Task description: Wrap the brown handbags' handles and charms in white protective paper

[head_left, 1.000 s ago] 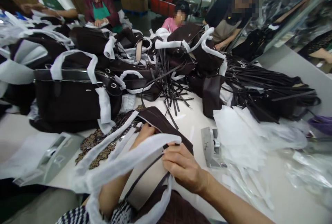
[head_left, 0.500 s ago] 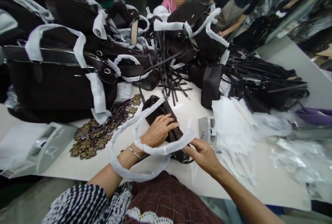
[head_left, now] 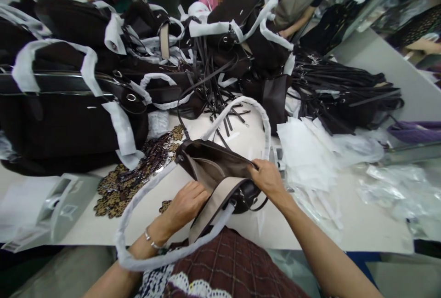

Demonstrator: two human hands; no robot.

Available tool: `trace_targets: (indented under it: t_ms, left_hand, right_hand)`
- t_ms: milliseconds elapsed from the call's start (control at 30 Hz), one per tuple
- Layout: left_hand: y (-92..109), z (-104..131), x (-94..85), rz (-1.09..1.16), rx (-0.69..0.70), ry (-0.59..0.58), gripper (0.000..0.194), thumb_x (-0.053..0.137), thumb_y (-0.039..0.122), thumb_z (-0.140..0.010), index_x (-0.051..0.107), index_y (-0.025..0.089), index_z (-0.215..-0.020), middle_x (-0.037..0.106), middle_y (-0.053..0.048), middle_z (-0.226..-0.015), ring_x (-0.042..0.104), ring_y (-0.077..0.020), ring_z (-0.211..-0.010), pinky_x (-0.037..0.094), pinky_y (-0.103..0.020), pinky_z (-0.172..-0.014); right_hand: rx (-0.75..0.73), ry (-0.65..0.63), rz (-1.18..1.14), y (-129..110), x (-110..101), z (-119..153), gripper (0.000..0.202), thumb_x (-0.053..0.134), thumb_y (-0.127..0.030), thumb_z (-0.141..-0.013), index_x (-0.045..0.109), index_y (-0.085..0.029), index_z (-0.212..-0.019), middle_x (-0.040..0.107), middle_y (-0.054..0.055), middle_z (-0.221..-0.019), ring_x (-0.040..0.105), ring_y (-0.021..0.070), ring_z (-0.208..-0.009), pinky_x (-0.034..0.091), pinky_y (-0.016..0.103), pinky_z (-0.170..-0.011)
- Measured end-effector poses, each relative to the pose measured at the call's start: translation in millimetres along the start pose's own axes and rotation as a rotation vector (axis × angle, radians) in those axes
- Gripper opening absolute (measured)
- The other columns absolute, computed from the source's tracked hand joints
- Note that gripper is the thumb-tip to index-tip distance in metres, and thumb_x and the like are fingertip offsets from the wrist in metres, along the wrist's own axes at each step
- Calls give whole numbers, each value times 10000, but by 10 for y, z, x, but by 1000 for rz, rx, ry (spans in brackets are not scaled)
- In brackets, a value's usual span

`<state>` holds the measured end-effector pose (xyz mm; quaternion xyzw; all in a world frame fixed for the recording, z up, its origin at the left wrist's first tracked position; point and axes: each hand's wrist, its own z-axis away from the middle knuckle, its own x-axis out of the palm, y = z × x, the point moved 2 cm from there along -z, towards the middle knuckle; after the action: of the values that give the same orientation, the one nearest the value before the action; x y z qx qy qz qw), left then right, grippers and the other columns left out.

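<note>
In front of me a dark brown handbag (head_left: pixel 220 164) stands with its mouth spread, showing a beige lining. Its two handles are wrapped in white paper: one handle (head_left: pixel 267 128) arches up behind the bag, the other (head_left: pixel 124 224) loops over my left forearm. My left hand (head_left: pixel 188 201) is closed on the bag's near rim, beside a beige-backed strap (head_left: pixel 210 203). My right hand (head_left: pixel 267 176) pinches the far rim at its right end. Patterned flower-shaped charms (head_left: pixel 113 192) lie heaped left of the bag, with a single charm (head_left: pixel 165 205) near my left wrist.
Large dark bags (head_left: pixel 65 123) with wrapped handles crowd the left and back. Loose dark straps (head_left: pixel 344 86) are piled at the right, near white paper sheets (head_left: pixel 306 155) and clear plastic bags (head_left: pixel 403 197). A grey dispenser (head_left: pixel 69 210) stands front left. Other people are across the table.
The bag's mouth has been pulled open. One wrapped handle has swung to the far side. My left hand went from lying on the bag to gripping its near rim, and my right hand moved up slightly.
</note>
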<state>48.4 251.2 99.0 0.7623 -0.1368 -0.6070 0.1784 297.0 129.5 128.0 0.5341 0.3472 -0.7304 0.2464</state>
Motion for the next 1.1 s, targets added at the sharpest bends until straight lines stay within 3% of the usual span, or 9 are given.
trace_targets:
  t_ms: [300,400,467,533,633,700,800,967,1100]
  left_hand:
    - [225,445,104,-10,-59,2,194,401,134,-963,579,176,-898,581,-33,-776,541,-179,-719,445,-312,-664]
    - [199,505,79,39,-289,4,302,425,174,-958,499,165,-1251,613,-106,-1144,623,-194,-930,520,-296,-722]
    - [157,488,30,32,-524,26,519,435,219,-962,283,162,-1455,455,-165,-1425,591,-229,-1138,542,-316,-806]
    - [106,429,-9,-3,-720,-25,571,433,233,-960,223,149,-1484,406,-189,-1473,591,-261,-1166,547,-343,-818]
    - [35,329,-11,-47,-842,-296,424,430,172,-937,430,153,-1360,546,-164,-1337,669,-251,-981,544,-344,-750]
    - [11,312,8,-69,-801,-443,310,405,104,-917,575,158,-1172,634,-129,-1170,673,-233,-915,531,-333,-743]
    - [18,386,33,-95,-607,-462,284,376,49,-902,631,157,-964,653,-104,-982,627,-235,-952,513,-341,-792]
    - [0,593,30,-157,-231,-153,307,394,53,-899,622,168,-1071,625,-110,-1136,553,-237,-1093,485,-375,-911]
    - [-185,468,26,-277,-15,165,379,408,21,-862,611,213,-1118,642,-64,-1138,518,-232,-1174,439,-359,-948]
  right_hand:
    - [-334,208,-87,-101,25,296,225,480,-256,-957,690,-175,-959,681,84,-859,558,240,-858,424,372,-813]
    - [-466,205,-135,-190,9,448,204,491,-206,-941,686,-169,-991,674,86,-858,546,235,-844,426,388,-800]
    - [-534,201,-172,-243,11,524,195,507,-184,-926,680,-166,-1012,676,87,-867,548,231,-844,428,391,-790]
    - [-569,203,-203,-280,34,576,195,509,-172,-923,676,-164,-1022,680,84,-867,556,225,-841,433,389,-785]
    - [-562,210,-240,-283,97,605,193,510,-169,-927,675,-166,-1026,690,81,-878,571,221,-852,446,384,-796]
    - [-496,223,-266,-231,140,570,193,506,-188,-934,677,-171,-1023,698,82,-897,583,222,-867,457,383,-815]
    - [-292,215,-296,-93,158,423,208,494,-242,-946,687,-182,-995,711,85,-930,605,236,-912,468,391,-856]
    - [-127,-134,-337,-60,4,263,348,569,-438,-894,657,-239,-1165,710,70,-1120,632,261,-1046,480,409,-922]
    - [-333,-323,-226,-371,191,566,1026,843,-524,-573,425,-205,-1454,606,156,-1348,606,355,-1162,497,443,-957]
